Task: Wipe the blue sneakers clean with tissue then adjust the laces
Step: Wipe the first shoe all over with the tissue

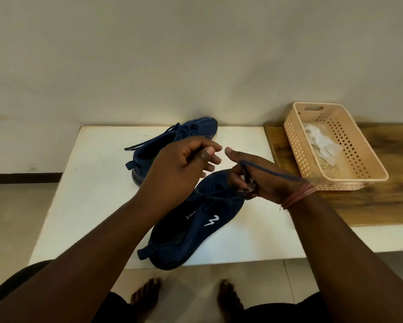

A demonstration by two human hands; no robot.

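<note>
**Both hands at the laces of the near sneaker**

Bare feet (145, 297) stand on the tiled floor below the edge of the white table (91, 194). Just above them, the nearer dark blue knit sneaker (196, 231) lies on that table, heel toward the person, a white zigzag logo on its side. The left hand (184, 166) hovers over its toe end, fingers curled and pinching a thin dark lace end. The right hand (261, 180), with red thread bands at the wrist, grips a crumpled white tissue (248, 185) against the shoe's front while a blue shoelace (272, 172) is looped over its back. The second blue sneaker (172, 141) lies farther back by the wall, laces loose. To the right, a peach perforated plastic basket (368, 166) on a wooden surface (401, 194) holds crumpled white paper.
</note>
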